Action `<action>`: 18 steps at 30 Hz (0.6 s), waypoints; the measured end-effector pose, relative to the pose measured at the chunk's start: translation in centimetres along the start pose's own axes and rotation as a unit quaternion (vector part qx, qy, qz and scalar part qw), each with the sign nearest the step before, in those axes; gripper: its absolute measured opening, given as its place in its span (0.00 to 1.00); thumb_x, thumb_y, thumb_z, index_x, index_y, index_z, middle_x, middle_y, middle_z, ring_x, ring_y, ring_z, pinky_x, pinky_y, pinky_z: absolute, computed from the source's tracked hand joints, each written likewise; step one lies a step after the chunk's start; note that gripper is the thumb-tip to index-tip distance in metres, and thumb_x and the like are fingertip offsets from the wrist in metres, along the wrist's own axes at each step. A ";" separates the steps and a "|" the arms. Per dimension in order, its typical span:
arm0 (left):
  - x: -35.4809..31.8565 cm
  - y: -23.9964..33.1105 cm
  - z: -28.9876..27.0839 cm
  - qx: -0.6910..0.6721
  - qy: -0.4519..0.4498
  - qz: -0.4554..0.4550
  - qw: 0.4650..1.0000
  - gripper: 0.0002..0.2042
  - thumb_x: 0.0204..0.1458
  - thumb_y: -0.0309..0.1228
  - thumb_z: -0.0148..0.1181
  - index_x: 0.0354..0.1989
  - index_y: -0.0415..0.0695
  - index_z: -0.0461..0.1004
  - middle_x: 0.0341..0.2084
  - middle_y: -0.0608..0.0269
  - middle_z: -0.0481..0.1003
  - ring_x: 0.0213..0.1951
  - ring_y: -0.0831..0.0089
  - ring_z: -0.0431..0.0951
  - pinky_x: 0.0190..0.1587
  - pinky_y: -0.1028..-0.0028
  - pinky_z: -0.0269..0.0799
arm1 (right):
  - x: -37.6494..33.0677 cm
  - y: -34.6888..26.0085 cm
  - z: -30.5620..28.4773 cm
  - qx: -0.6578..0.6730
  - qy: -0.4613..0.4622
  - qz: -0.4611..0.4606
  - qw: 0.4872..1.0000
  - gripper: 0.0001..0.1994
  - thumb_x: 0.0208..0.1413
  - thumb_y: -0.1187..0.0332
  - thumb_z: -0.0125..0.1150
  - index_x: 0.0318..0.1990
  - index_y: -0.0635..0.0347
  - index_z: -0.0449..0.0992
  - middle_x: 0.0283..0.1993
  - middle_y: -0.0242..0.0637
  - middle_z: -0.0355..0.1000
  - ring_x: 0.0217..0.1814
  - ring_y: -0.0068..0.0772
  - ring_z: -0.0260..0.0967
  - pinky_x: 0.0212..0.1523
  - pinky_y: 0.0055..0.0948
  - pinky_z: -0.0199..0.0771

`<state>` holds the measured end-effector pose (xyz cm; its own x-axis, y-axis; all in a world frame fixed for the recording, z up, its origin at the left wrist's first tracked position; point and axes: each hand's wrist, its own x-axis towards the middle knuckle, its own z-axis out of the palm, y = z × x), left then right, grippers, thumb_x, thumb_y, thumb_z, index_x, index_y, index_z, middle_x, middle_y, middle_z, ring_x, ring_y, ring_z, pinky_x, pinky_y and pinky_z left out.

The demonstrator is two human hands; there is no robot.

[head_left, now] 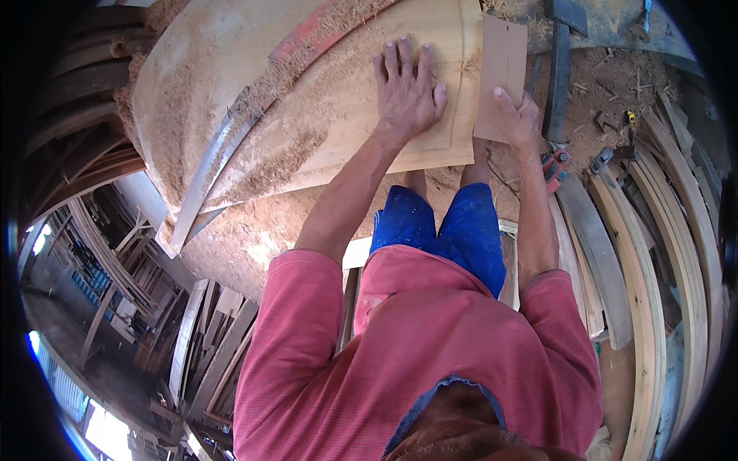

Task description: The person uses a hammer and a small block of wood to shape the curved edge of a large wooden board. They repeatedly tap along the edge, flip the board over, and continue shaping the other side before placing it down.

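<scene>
We see the left hand (407, 88) lying flat, fingers spread, on the pale wooden board (361, 115) atop the sawdust-covered workbench (192, 69). The right hand (519, 119) grips a brown cardboard sheet (501, 69), thumb on top, just beside the board's right edge.

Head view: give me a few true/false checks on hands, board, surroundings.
1. The left hand lies flat, fingers spread, on the pale wooden board. True.
2. The right hand holds a hammer. False: it grips the lower edge of a thin brown panel.
3. Sawdust covers part of the board. True.
4. The person wears a green shirt. False: a red shirt with blue shorts.
5. Curved wooden strips lie at the right. True.
</scene>
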<state>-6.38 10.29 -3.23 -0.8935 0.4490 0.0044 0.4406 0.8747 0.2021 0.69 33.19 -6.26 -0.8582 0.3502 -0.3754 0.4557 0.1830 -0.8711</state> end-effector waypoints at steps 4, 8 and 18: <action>0.1 0.0 0.0 -0.001 0.012 0.002 1.000 0.35 0.54 0.46 0.52 0.69 0.40 0.59 0.68 0.31 0.52 0.69 0.34 0.50 0.70 0.39 0.38 | 0.0 1.0 0.0 0.070 -0.010 0.045 0.997 0.25 0.61 0.55 0.66 0.55 0.70 0.74 0.48 0.40 0.77 0.48 0.25 0.73 0.50 0.28 0.73; -0.1 -0.2 0.0 -0.008 0.017 0.001 1.000 0.35 0.54 0.46 0.52 0.68 0.40 0.60 0.68 0.32 0.53 0.69 0.35 0.51 0.70 0.40 0.39 | 0.6 1.3 -0.6 0.237 -0.061 0.053 0.968 0.27 0.61 0.57 0.66 0.59 0.69 0.69 0.53 0.40 0.74 0.54 0.25 0.70 0.55 0.28 0.71; 0.2 -0.4 -0.7 -0.041 0.010 -0.010 0.999 0.35 0.52 0.47 0.53 0.68 0.41 0.61 0.69 0.34 0.53 0.70 0.37 0.51 0.71 0.42 0.38 | -0.4 -1.4 -0.5 0.028 -0.043 -0.020 0.998 0.27 0.57 0.58 0.67 0.56 0.71 0.70 0.49 0.46 0.76 0.51 0.32 0.74 0.53 0.34 0.74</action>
<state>-6.77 9.87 -2.58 -0.9041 0.4268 0.0191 0.4145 0.8654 0.2817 0.51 33.21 -4.73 -0.8936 0.2625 -0.3643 0.4091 0.1418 -0.9014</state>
